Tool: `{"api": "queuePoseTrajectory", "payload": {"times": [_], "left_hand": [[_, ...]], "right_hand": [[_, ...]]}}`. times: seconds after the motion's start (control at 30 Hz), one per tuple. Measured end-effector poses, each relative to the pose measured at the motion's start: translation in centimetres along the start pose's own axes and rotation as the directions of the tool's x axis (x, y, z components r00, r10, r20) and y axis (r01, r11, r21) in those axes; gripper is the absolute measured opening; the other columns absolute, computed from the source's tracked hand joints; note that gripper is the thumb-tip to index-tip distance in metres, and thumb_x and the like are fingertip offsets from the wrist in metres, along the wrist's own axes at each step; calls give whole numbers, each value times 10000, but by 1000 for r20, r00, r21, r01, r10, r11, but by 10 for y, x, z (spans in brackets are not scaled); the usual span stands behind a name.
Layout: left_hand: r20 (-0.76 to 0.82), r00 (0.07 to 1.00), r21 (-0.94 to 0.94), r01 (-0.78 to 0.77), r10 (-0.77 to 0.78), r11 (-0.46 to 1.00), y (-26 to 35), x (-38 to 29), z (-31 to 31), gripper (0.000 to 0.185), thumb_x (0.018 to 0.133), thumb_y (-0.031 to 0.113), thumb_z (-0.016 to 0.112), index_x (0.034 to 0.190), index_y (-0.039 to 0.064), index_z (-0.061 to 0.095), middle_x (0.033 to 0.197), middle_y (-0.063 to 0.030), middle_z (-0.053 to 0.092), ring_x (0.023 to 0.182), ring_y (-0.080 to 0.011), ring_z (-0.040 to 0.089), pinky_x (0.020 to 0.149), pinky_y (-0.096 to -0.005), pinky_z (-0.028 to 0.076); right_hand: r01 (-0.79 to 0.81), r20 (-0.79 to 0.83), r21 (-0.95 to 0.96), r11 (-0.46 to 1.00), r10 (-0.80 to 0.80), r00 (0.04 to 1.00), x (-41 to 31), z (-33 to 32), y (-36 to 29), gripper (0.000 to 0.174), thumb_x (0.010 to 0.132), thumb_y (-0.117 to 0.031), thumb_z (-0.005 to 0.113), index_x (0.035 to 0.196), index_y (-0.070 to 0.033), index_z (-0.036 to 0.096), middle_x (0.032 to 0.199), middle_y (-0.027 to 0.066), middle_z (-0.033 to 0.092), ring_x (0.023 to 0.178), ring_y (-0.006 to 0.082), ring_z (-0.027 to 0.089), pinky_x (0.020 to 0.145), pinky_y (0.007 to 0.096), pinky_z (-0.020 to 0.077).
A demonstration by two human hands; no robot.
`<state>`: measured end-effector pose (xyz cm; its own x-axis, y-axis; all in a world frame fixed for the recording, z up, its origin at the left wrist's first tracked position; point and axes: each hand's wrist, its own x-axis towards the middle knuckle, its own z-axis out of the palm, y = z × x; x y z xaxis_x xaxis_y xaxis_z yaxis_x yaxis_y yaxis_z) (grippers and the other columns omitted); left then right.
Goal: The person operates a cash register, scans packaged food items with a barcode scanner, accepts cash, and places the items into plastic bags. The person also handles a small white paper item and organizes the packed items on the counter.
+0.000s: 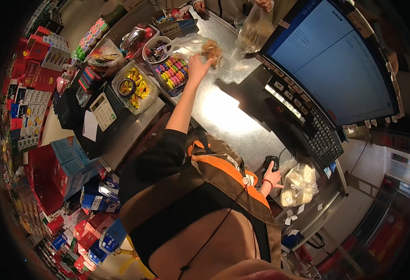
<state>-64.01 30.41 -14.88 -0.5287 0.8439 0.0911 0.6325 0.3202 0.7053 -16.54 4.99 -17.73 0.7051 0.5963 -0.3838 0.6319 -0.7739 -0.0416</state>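
Observation:
My left hand (199,68) reaches across the steel counter (222,82) to a clear plastic bag (187,45) with a brown food item (212,50) inside. Its fingers touch the bag; whether they grip it is unclear. My right hand (271,176), a red bead bracelet at its wrist, lies low on the counter. One finger reaches onto a black computer mouse (272,162), the others spread. Just right of it sits a knotted clear bag of pale food (299,183).
A large monitor (334,59) and black keyboard (322,138) stand at right. On the left are a candy tub (152,99), colourful sweets (172,72), a calculator (103,111) and stacked boxes (73,168). Across the counter, another person's hand (264,5) holds a plastic bag (255,31).

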Motion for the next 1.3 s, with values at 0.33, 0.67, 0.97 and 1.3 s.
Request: {"api": "queuePoseTrajectory", "payload": {"times": [0.33, 0.67, 0.97, 1.3], "left_hand": [[451, 889, 204, -191, 81, 960, -45, 140, 37, 1373, 469, 611, 907, 1537, 49, 252, 1434, -279, 457, 1380, -402, 402, 1114, -391, 372], [629, 759, 87, -286, 171, 954, -69, 113, 74, 1131, 465, 294, 938, 1445, 150, 393, 1202, -187, 670, 1123, -371, 636, 946, -430, 507], [564, 802, -106, -167, 197, 980, -13, 35, -5, 361, 742, 165, 782, 1078, 47, 724, 1135, -150, 703, 999, -283, 689, 884, -359, 534], [716, 690, -651, 600, 112, 466, 64, -159, 37, 115, 829, -40, 607, 875, 8, 702, 889, -56, 692, 880, -128, 621, 834, -261, 477]], "right_hand": [[87, -201, 116, 989, -63, 978, -22, 47, -4, 841, 725, -364, 851, 1365, -11, 436, 1283, 203, 561, 1183, 398, 534, 1010, 483, 435], [106, -242, 167, 980, -63, 968, -20, 42, -7, 731, 668, -244, 891, 1262, -41, 516, 1200, 180, 622, 1129, 387, 582, 979, 474, 461], [104, -176, 240, 965, -62, 982, -9, 41, 3, 655, 673, -159, 860, 1234, -95, 528, 1102, 174, 670, 1050, 386, 630, 938, 466, 480], [150, -19, 308, 940, -151, 988, 21, 36, 17, 485, 707, -272, 839, 1121, -99, 656, 1021, 188, 716, 988, 371, 676, 857, 443, 535]]}}
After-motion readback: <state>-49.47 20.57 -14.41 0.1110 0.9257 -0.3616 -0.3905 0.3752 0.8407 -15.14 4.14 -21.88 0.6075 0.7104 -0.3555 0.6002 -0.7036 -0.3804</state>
